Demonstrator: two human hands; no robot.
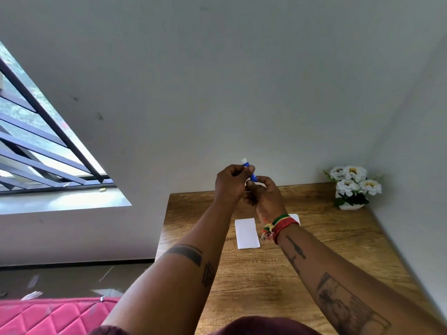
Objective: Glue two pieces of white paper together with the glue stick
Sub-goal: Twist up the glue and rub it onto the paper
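Gripping blue glue stick in both hands, left hand, right hand, no label legible

Blue glue stick, white paper, wood-grain table.

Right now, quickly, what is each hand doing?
Left hand: holds the blue glue stick with a white tip.
Right hand: fingers curled at the stick's lower end, apparently gripping it.
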